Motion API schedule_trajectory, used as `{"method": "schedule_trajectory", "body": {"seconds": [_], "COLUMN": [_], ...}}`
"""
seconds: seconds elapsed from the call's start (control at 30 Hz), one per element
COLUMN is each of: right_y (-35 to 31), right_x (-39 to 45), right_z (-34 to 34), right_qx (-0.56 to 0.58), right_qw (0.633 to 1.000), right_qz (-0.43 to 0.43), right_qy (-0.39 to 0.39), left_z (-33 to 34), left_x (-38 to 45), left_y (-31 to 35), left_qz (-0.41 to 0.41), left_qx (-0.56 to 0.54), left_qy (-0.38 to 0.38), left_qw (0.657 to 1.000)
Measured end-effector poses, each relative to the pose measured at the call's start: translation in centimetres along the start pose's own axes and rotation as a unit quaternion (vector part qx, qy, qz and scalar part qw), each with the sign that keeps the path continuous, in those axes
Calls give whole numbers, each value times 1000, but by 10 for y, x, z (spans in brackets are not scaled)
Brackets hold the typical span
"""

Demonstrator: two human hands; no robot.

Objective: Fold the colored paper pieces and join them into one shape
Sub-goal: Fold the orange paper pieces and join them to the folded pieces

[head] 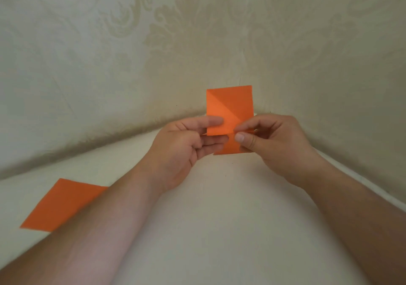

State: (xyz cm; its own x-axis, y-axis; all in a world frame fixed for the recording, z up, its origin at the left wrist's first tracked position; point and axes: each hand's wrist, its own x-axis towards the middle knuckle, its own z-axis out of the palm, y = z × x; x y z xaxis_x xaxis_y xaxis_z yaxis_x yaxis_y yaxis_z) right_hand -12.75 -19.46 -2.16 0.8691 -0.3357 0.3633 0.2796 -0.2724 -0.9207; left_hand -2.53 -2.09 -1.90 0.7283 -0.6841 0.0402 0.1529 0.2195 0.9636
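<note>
An orange paper piece (230, 106) is held upright above the middle of the white surface. It shows a diagonal crease across its upper part and a horizontal fold lower down. My left hand (186, 150) pinches its left edge between thumb and fingers. From the right, my right hand (274, 144) pinches the paper at the horizontal fold with thumb and forefinger. A second orange paper (59, 205) lies flat at the lower left, partly hidden under my left forearm.
The white surface (219, 218) meets a pale patterned wall (197, 43) just behind the hands. The wall curves around the back and both sides.
</note>
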Motion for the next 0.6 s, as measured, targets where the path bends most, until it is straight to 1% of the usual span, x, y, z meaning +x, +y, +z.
{"method": "schedule_trajectory", "body": {"seconds": [0.07, 0.13, 0.23, 0.33, 0.47, 0.6], "right_y": [-1, -2, 1, 3, 4, 5], "right_x": [1, 1, 1, 1, 2, 3], "right_z": [1, 2, 6, 9, 10, 13], "right_qx": [19, 26, 16, 20, 24, 41], "right_qw": [1000, 999, 999, 998, 998, 996], "right_qz": [1, 8, 13, 21, 12, 14], "right_qy": [14, 23, 32, 49, 63, 77], "left_z": [0, 2, 7, 11, 14, 17], "left_x": [0, -1, -1, -2, -2, -1], "left_y": [-4, -7, -10, -13, -12, -11], "left_qz": [44, 78, 89, 88, 64, 61], "left_qx": [65, 111, 78, 70, 20, -10], "left_qy": [-12, -6, 29, 60, 86, 100], "left_qw": [997, 991, 993, 992, 994, 993]}}
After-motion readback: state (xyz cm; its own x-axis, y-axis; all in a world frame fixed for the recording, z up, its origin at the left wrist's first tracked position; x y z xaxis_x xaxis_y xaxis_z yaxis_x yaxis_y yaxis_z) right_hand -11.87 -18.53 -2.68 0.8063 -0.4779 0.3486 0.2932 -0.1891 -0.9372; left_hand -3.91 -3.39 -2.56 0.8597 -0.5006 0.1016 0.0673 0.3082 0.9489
